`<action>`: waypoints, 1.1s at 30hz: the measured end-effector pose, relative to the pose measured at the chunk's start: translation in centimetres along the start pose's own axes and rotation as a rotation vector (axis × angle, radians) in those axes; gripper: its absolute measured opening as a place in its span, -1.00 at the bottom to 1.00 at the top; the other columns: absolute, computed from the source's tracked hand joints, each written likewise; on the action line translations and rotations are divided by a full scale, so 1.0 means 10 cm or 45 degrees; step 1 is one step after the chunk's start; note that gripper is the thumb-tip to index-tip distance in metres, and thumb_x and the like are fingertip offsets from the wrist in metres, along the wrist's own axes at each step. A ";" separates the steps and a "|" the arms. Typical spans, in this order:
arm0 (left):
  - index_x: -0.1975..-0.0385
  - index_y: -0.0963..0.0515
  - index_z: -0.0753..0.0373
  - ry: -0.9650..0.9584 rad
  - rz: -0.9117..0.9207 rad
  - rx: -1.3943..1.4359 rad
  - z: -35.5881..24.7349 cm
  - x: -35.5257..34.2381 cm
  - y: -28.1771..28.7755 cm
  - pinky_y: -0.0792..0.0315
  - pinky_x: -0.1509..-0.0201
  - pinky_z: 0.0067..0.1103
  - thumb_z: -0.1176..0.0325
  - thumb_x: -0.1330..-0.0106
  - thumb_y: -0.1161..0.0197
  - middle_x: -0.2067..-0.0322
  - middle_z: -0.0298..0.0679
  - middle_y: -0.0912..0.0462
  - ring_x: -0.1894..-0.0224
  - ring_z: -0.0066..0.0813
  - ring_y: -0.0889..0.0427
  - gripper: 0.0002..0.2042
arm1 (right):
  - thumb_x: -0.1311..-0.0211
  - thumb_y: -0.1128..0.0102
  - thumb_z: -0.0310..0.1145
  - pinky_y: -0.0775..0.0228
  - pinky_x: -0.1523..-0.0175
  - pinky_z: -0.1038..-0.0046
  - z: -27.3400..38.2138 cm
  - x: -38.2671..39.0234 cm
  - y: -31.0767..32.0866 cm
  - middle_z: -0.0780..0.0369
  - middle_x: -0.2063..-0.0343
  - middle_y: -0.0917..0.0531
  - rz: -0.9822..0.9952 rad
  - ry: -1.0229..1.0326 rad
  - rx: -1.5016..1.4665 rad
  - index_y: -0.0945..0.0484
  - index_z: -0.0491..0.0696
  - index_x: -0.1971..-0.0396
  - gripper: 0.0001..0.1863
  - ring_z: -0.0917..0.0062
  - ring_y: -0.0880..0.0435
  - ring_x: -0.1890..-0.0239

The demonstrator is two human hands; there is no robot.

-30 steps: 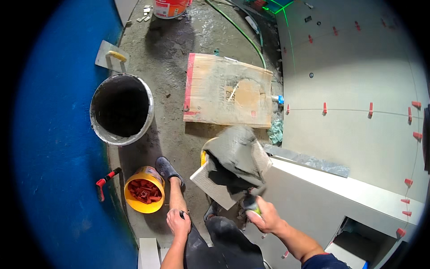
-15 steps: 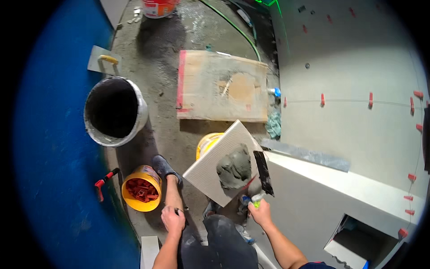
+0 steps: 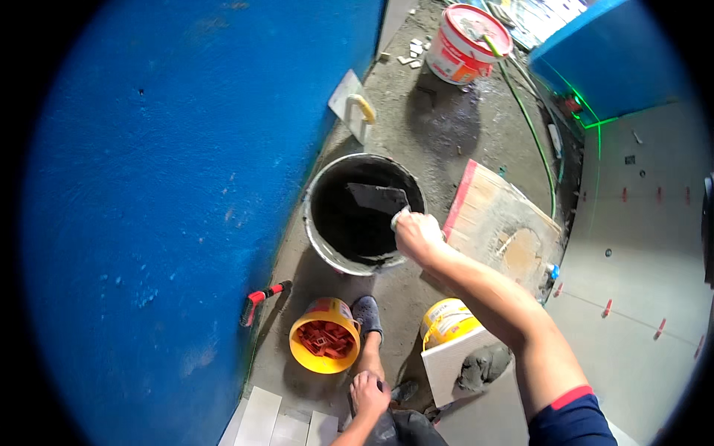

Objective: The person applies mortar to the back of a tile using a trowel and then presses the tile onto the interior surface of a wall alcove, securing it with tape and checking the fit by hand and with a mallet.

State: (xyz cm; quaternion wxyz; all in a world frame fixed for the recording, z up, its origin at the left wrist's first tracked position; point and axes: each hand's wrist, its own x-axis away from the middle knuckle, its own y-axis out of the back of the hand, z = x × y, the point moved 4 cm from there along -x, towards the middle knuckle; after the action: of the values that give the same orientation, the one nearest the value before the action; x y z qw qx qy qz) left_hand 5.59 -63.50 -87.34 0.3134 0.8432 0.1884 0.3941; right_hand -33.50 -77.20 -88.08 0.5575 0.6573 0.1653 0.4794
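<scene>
My right hand (image 3: pixel 419 236) grips a trowel by its handle, the arm stretched out forward. The trowel's dark flat blade (image 3: pixel 375 196) is inside the mouth of a large bucket (image 3: pixel 315 232) with a grey-smeared rim; its dark inside hides how full it is. Low in the picture, my left hand (image 3: pixel 369 394) rests by my bent leg, fingers curled around a small dark thing that I cannot make out. Right of that hand, a pale tile (image 3: pixel 440 374) carries a lump of grey mortar (image 3: pixel 483 366) and leans over a yellow bucket (image 3: pixel 451 321).
A yellow bucket of red wedges (image 3: pixel 326 340) stands near my foot. Close to the blue wall are a red-and-black tool (image 3: pixel 262 302) and a notched trowel (image 3: pixel 352 106). Farther off are a red-and-white bucket (image 3: pixel 467 46), a green hose (image 3: pixel 532 123) and a cardboard sheet (image 3: pixel 483 223).
My right hand has carried the trowel from beside the mortar-covered tile forward and left into the large bucket. The view has swung left. My left hand remains by my leg.
</scene>
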 end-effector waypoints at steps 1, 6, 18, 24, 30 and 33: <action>0.36 -0.53 0.27 -0.020 0.017 0.051 -0.09 -0.07 0.10 -0.33 -0.09 -0.23 0.34 -0.03 -0.31 0.17 -0.12 -0.52 -0.01 -0.06 -0.45 -0.79 | -0.15 -0.12 -0.38 -0.59 0.34 0.35 -0.02 -0.36 -0.24 0.13 0.38 -0.75 0.130 -0.048 0.151 -0.65 -0.11 0.33 -0.82 0.38 -0.77 0.35; 0.38 -0.57 0.19 0.172 0.001 0.170 0.10 -0.15 0.14 -0.37 -0.07 -0.22 0.23 -0.05 -0.31 0.13 -0.18 -0.54 -0.02 -0.10 -0.47 -0.79 | -0.15 -0.14 -0.34 -0.59 0.32 0.30 0.27 -1.18 -1.36 0.22 0.26 -0.76 0.418 -0.155 0.144 -0.75 0.09 0.30 -0.79 0.43 -0.77 0.23; 0.37 -0.50 0.21 0.079 -0.311 0.277 -0.02 -0.28 0.36 -0.40 0.06 -0.20 0.34 -0.17 -0.23 0.21 -0.07 -0.51 0.15 0.05 -0.47 -0.88 | -0.01 -0.32 -0.31 -0.38 0.54 0.39 0.62 -1.12 -1.86 0.17 0.72 -0.57 0.580 -0.726 -1.512 -0.55 -0.20 0.69 -0.72 0.45 -0.55 0.69; 0.38 -0.57 0.20 0.116 -0.027 0.124 -0.03 -0.26 0.26 -0.37 -0.06 -0.20 0.23 -0.04 -0.32 0.11 -0.17 -0.54 -0.03 -0.07 -0.47 -0.78 | -0.01 -0.30 -0.26 -0.55 0.24 0.23 0.40 -0.79 -1.21 -0.04 0.56 -0.67 0.274 -0.251 -0.983 -0.61 -0.26 0.46 -0.69 0.14 -0.71 0.42; 0.35 -0.54 0.24 -0.028 0.132 -0.016 0.02 -0.14 0.06 -0.32 -0.13 -0.20 0.30 -0.01 -0.33 0.11 -0.11 -0.53 -0.05 -0.02 -0.45 -0.76 | -0.01 -0.29 -0.28 -0.54 0.17 0.18 0.16 0.02 -0.55 -0.06 0.46 -0.66 0.003 -0.017 -1.138 -0.57 -0.16 0.31 -0.71 0.06 -0.68 0.30; 0.40 -0.55 0.23 -0.168 0.107 -0.108 0.12 -0.08 -0.11 -0.33 -0.09 -0.18 0.31 -0.01 -0.30 0.18 -0.10 -0.55 0.00 0.00 -0.47 -0.81 | -0.04 -0.25 -0.26 -0.50 0.21 0.16 0.05 0.77 -0.27 -0.06 0.44 -0.63 -0.069 -0.023 -1.348 -0.54 -0.12 0.27 -0.71 0.00 -0.64 0.31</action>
State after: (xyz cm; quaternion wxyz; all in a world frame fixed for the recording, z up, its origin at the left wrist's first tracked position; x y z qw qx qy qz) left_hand 5.99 -63.56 -89.13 0.3439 0.8603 0.1151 0.3582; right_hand -28.47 -70.82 -86.97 0.8267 0.2855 -0.0871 0.4769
